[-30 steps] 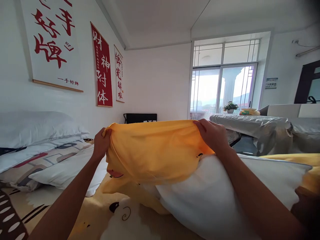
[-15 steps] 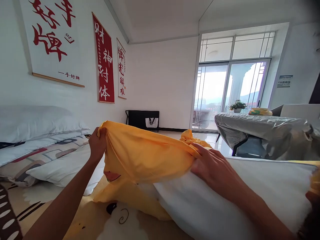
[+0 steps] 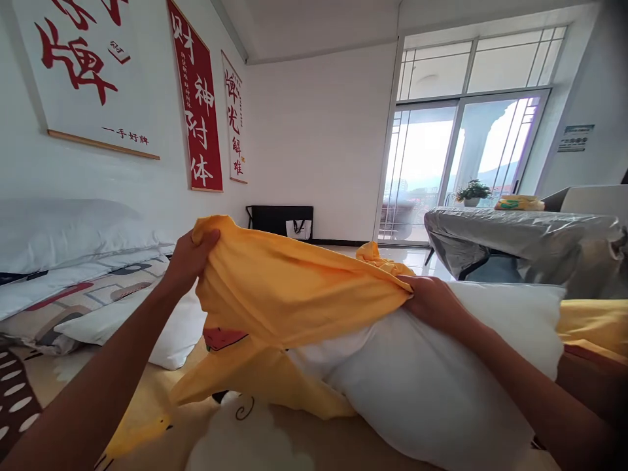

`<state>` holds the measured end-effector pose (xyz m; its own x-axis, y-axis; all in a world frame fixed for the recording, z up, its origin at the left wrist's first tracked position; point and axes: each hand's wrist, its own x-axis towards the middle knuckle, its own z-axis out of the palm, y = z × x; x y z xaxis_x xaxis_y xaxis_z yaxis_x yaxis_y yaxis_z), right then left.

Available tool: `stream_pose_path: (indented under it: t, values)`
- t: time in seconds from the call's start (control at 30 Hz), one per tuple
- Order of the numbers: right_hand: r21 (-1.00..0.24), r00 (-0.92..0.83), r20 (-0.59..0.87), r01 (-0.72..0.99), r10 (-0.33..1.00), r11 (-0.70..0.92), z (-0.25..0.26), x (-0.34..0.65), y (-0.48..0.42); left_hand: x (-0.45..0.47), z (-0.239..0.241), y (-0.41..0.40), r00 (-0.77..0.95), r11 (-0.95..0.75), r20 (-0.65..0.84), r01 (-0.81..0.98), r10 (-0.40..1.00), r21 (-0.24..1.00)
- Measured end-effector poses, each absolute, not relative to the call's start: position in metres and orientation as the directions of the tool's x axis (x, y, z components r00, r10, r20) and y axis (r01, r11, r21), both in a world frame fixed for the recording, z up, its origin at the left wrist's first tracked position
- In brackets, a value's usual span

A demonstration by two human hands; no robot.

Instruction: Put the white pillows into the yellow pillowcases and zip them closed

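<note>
A yellow pillowcase is stretched between my two hands above the bed. My left hand grips its raised left corner, thumb on top. At the other end, my right hand pinches the edge of the cloth. A white pillow lies below and beside my right hand, and its left end disappears under the yellow cloth. How far it reaches inside is hidden. A red printed patch shows on the pillowcase's lower left part.
White pillows and a patterned one lie along the left wall. The patterned bedspread spreads beneath. Bunched yellow cloth sits behind the pillow; more yellow cloth is at right. Beyond stands a plastic-covered table.
My right hand has moved right along the pillowcase edge, from resting over it to pinching it. My left hand has shifted slightly up, and the cloth is stretched wider. The view has tilted slightly.
</note>
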<state>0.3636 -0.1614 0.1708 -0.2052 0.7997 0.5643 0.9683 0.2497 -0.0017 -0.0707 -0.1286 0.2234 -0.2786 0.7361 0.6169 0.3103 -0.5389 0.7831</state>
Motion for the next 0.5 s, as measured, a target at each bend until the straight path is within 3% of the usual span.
stream_pose_path:
  t: [0.1,0.2,0.27,0.37,0.43,0.5]
  values:
    - [-0.025,-0.209,0.533,0.965,0.82,0.262,0.17,0.356,-0.157,-0.083,0.17,-0.13,-0.31,-0.603,0.647,0.235,0.697,0.762]
    - [-0.021,-0.218,0.533,0.962,0.817,0.271,0.165,0.35,-0.151,-0.099,0.105,-0.14,-0.385,-0.653,0.703,0.273,0.599,0.706]
    - [-0.013,-0.215,0.535,0.965,0.817,0.263,0.164,0.346,-0.148,-0.104,0.072,-0.15,-0.266,-0.526,0.621,0.351,0.737,0.775]
    - [0.003,-0.214,0.526,0.968,0.823,0.25,0.163,0.334,-0.147,-0.092,0.049,-0.157,-0.055,-0.301,0.35,0.401,0.935,0.865]
    - [0.023,-0.218,0.512,0.97,0.831,0.241,0.162,0.321,-0.148,-0.074,0.047,-0.151,-0.079,-0.251,0.306,0.402,0.949,0.88]
    - [0.058,-0.221,0.491,0.973,0.843,0.221,0.162,0.308,-0.15,-0.057,0.048,-0.138,-0.169,-0.266,0.365,0.426,0.916,0.865]
